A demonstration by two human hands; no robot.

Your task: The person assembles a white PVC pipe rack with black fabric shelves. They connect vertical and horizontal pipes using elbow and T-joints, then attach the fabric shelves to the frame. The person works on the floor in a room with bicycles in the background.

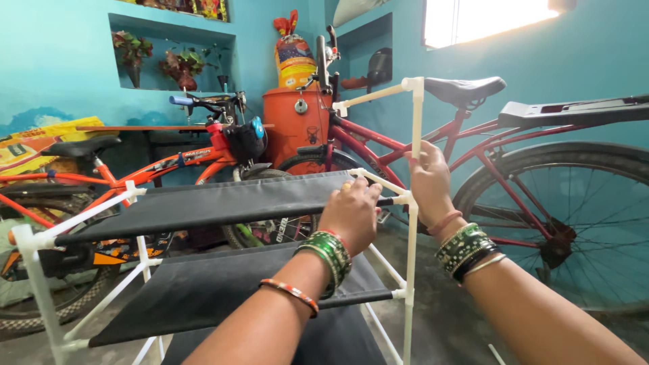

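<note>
Both forearms reached out from under the camera, bangles stacked at the wrists, toward a half-built rack of white plastic tubes (410, 257) and black fabric shelves standing on the floor. From where I watched, my left hand (351, 213) lay curled over the right-hand end of the top fabric shelf (223, 201), fingers closed around the white cross tube (375, 181) at that end, apparently pinning the shelf level so the frame would not rock. My right hand (428, 179) had its grip closed around the upright tube (416, 118) that rose from the near right corner of the rack, thumb and fingers pinched on it just above the corner joint (404, 199); I judged it was held there to keep the tube straight in its socket. That upright carried a white elbow at its top, with another tube running off to the left. A lower fabric shelf (223, 287) hung beneath, stretched between the same posts. Close behind the rack leaned a red bicycle (514, 182), its rear wheel well to the right, and an orange bicycle (135, 172) stood at the left, with an orange drum (297, 122) against the teal wall between them.
</note>
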